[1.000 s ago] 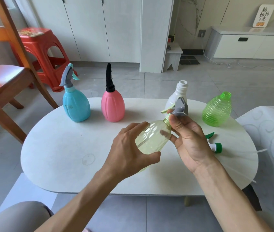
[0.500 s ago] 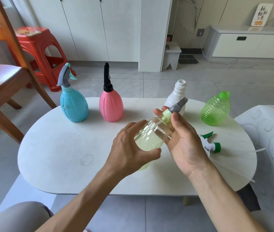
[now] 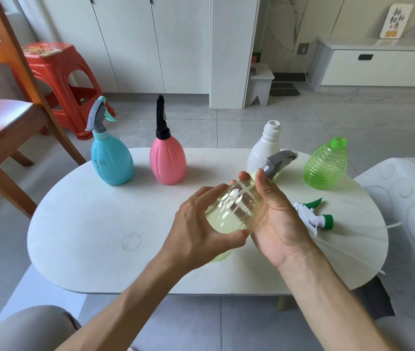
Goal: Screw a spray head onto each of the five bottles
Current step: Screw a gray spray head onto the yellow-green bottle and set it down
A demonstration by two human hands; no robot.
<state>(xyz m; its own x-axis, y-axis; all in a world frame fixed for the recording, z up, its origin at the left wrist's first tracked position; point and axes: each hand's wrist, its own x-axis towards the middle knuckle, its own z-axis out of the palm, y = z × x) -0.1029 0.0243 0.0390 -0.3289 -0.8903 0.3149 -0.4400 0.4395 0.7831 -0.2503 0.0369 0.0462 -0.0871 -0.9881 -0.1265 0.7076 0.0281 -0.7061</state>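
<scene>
- Your left hand (image 3: 202, 225) wraps the belly of the clear yellow bottle (image 3: 231, 211), held off the white table (image 3: 95, 224) in front of you; your right hand (image 3: 276, 219) pinches the collar at its neck, thumb and fingers closed around the base of the grey spray head (image 3: 278, 160).
- The bottle's long axis tilts up and away from you toward the right, so the neck sits in your right hand and the base in your left; the twisting falls to the right hand, the steadying to the left.
- The bottle is see-through, ribbed plastic, rounded and smooth, with a thin dip tube visible inside; the head is hard, matt grey, its nozzle pointing up and right.
- Beyond your left hand stand the blue bottle (image 3: 112, 160) and the pink bottle (image 3: 168, 160), both glossy, pear-shaped and already capped.
- Beyond your right hand the white bottle (image 3: 262, 148) and the ridged green bottle (image 3: 326, 165) stand open-necked.
- Just beside your right hand lies the white-and-green spray head (image 3: 311, 216) on its side, its long tube trailing away to your right.
- Judged from this, the third head is being tightened and two bottles remain.
</scene>
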